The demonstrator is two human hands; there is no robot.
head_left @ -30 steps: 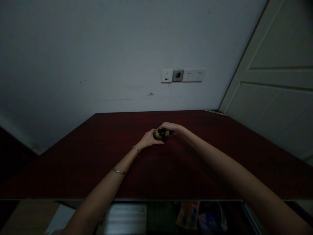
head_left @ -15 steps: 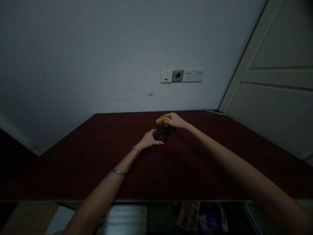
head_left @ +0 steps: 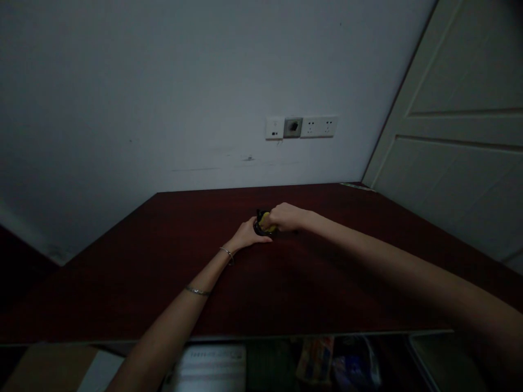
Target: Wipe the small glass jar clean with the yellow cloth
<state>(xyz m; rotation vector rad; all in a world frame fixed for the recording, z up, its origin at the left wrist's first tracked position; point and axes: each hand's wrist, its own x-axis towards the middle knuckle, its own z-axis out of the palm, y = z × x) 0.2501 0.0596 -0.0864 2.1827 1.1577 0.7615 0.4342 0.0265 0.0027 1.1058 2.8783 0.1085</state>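
A small dark round object (head_left: 259, 227) sits on the dark red table (head_left: 163, 261), far out in front of me. My left hand (head_left: 246, 236) is curled against its left side, holding it in place. My right hand (head_left: 286, 216) is closed over a small yellow piece (head_left: 266, 220) and presses it down onto the dark object. Both arms are stretched forward. Two thin bracelets circle my left forearm. The room is dim and the dark object's details are hard to make out.
A white wall with a row of sockets (head_left: 301, 127) rises behind the table. A pale panelled door (head_left: 461, 136) stands at the right. Below the table's near edge lie a white box (head_left: 212, 365) and several dark items.
Half a second ago my right hand held the yellow piece lifted behind the dark object; it has now come back down onto it. My left hand stayed put.
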